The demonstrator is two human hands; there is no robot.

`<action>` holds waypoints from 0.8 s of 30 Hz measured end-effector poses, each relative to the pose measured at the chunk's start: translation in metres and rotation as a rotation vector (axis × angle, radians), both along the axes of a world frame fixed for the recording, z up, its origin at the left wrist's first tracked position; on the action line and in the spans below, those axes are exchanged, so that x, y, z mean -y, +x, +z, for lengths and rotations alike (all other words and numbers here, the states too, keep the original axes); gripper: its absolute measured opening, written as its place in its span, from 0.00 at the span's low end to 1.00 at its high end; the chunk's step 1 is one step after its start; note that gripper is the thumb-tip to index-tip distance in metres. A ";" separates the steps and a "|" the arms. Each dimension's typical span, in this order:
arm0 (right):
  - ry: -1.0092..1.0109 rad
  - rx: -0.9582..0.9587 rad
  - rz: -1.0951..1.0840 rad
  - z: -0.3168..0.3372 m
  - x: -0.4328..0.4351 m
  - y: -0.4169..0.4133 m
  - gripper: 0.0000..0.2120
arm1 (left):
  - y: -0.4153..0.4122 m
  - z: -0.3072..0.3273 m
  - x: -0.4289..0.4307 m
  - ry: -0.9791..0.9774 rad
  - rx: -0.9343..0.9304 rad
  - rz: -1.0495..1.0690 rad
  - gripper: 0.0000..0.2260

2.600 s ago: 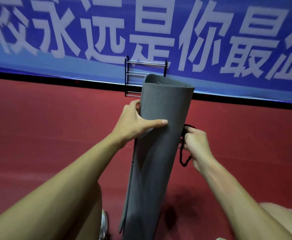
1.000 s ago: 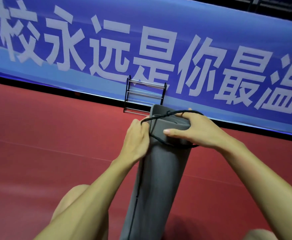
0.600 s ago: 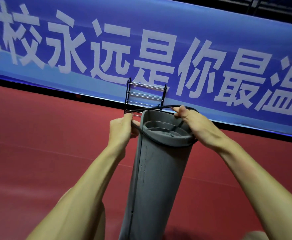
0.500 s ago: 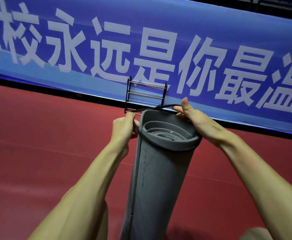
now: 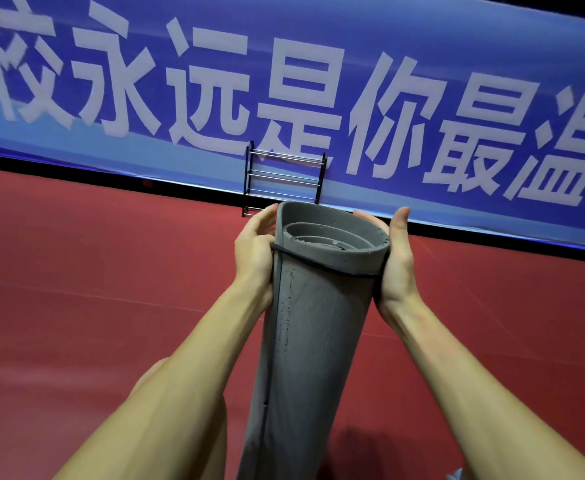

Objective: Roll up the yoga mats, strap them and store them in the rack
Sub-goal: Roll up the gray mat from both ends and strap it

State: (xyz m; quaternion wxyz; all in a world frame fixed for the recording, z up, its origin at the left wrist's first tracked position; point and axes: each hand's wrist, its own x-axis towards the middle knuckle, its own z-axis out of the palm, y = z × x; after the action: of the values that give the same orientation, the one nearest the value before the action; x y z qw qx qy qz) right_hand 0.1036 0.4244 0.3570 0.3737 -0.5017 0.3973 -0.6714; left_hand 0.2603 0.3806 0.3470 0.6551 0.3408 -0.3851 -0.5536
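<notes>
View from the person's head, looking forward and down along two bare forearms. Between them stands a rolled grey yoga mat [image 5: 312, 341], upright and leaning slightly away from the camera. Its lower end runs out of the bottom of the frame, and its open top end shows the spiral of foam layers inside.

The left grip [image 5: 254, 252] – a bare hand – holds the left side of the mat just below the top rim, with the palm against the foam and the fingers curled round towards the back. The right grip [image 5: 396, 265] holds the opposite side at the same height. Its palm is pressed to the mat, its thumb points straight up beside the rim, and its fingertips show behind the far edge. Both grips are closed on the mat, one on each side.

A thin black strap [image 5: 319, 262] circles the roll just under the rim, slanting down from left to right. It meets each hand where the palm touches the mat – whether either hand also pinches it cannot be told.

The floor [image 5: 76, 271] is dark red. At its far edge, directly beyond the mat's top, a small black rack [image 5: 284, 178] with silver crossbars stands against a long blue banner [image 5: 353, 36] bearing large white Chinese characters. The mat is in the hands, well apart from the rack.
</notes>
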 end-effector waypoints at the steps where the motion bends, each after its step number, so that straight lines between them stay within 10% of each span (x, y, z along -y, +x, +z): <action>1: -0.022 -0.016 0.002 -0.004 -0.001 -0.001 0.39 | -0.002 0.001 0.000 -0.031 0.003 0.002 0.22; 9: -0.071 -0.307 0.007 -0.032 0.002 -0.026 0.58 | -0.013 0.000 0.005 -0.003 0.127 -0.038 0.18; 24: -0.050 -0.336 0.136 -0.061 -0.010 -0.072 0.42 | -0.031 -0.017 -0.003 -0.261 0.435 -0.107 0.17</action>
State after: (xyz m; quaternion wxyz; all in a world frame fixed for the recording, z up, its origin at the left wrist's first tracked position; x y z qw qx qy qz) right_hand 0.0316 0.4347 0.2959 0.3341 -0.6414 0.4027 -0.5611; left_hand 0.2296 0.3840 0.3296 0.5651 0.3436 -0.6026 -0.4467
